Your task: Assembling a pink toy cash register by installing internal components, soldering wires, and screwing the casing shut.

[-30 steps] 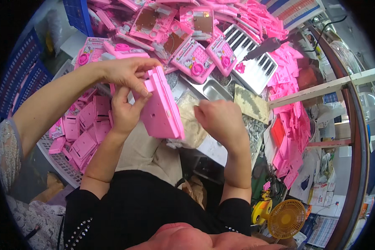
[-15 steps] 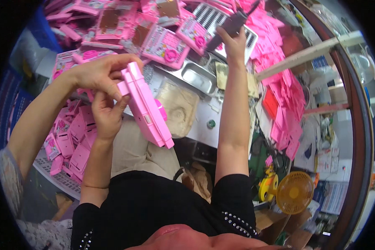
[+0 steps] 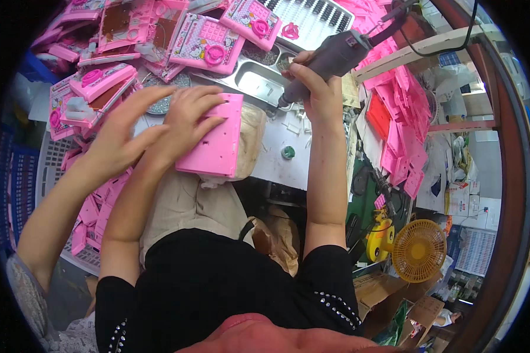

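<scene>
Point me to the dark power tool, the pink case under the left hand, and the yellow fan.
Dark power tool (image 3: 338, 56): head view, on its body.
Pink case (image 3: 218, 147): head view, on its upward face.
Yellow fan (image 3: 419, 252): head view, on its round grille.

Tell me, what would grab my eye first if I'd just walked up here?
Probably the bright pink plastic toy panels heaped at the upper left. Near the centre, the person's left hand lies on a flat, rectangular pink plastic case, while the right hand holds a dark, cylindrical power tool above and to its right. A round yellow fan stands out at the lower right.
</scene>
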A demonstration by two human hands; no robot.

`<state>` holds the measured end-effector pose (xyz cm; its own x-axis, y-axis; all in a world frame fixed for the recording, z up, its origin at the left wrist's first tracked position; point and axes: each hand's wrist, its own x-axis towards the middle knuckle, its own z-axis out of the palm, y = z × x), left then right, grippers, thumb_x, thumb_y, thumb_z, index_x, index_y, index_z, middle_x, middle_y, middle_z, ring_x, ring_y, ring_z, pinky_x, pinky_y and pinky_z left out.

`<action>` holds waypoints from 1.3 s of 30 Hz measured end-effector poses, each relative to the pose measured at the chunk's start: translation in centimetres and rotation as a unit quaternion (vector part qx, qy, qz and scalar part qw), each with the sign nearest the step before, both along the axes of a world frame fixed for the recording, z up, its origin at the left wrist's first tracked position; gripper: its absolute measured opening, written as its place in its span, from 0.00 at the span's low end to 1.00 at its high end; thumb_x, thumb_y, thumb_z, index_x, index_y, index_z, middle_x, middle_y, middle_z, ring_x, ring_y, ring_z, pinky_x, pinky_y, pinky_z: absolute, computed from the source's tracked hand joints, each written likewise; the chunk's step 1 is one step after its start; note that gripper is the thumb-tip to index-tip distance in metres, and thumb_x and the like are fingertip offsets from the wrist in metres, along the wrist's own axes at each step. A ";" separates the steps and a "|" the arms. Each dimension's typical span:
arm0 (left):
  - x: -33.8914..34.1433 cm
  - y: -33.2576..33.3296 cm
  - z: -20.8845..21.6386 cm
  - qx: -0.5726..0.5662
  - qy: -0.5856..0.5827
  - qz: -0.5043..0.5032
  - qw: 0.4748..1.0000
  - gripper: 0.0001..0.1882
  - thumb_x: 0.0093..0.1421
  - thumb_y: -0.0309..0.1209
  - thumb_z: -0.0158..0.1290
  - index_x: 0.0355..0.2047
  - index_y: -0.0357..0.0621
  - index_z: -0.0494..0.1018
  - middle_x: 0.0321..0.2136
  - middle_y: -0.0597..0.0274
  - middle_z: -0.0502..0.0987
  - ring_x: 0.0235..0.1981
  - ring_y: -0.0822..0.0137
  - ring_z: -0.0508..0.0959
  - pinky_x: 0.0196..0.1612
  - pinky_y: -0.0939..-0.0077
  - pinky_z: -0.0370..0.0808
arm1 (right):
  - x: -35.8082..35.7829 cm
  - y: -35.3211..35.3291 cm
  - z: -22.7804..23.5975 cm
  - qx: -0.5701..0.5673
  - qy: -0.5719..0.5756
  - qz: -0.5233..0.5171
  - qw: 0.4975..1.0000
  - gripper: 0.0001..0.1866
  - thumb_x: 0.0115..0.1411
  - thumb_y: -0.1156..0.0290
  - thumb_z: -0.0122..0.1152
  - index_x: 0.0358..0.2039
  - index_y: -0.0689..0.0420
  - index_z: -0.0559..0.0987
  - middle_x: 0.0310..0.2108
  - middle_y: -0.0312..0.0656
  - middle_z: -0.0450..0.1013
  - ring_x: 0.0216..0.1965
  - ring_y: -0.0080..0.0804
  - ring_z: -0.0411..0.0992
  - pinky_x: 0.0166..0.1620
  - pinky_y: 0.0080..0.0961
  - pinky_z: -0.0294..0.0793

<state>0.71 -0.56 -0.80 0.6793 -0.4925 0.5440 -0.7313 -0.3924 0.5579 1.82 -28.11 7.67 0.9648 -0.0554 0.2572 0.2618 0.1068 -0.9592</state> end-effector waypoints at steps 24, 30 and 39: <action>2.8 -6.1 -3.3 0.143 -0.013 -0.024 0.989 0.18 0.61 0.40 0.60 0.49 0.48 0.77 0.50 0.60 0.77 0.55 0.57 0.74 0.62 0.51 0.64 | -4.2 2.3 -2.8 0.061 -0.037 -0.030 0.997 0.10 0.59 0.77 0.66 0.38 0.64 0.74 0.24 0.41 0.72 0.20 0.29 0.72 0.33 0.34 0.82; -0.9 -5.3 -1.8 0.232 -0.034 0.016 0.972 0.33 0.61 0.48 0.58 0.65 0.57 0.68 0.69 0.60 0.62 0.71 0.55 0.59 0.70 0.35 0.50 | -4.3 1.8 -2.9 0.042 -0.015 -0.034 0.998 0.11 0.60 0.77 0.66 0.40 0.63 0.74 0.24 0.40 0.72 0.21 0.29 0.73 0.34 0.37 0.82; -2.1 -4.8 -2.4 0.310 -0.006 -0.029 0.950 0.40 0.59 0.56 0.55 0.70 0.59 0.63 0.75 0.60 0.51 0.76 0.56 0.48 0.71 0.31 0.44 | -4.6 2.3 -4.7 0.051 -0.026 -0.045 0.997 0.11 0.61 0.73 0.66 0.39 0.63 0.74 0.23 0.40 0.72 0.18 0.28 0.72 0.33 0.35 0.82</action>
<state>-1.39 -5.34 -3.19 0.6367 -0.7575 0.1441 -0.7666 -0.6019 0.2235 -2.75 -25.79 2.93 0.9401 -0.1700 0.2954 0.3241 0.1777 -0.9292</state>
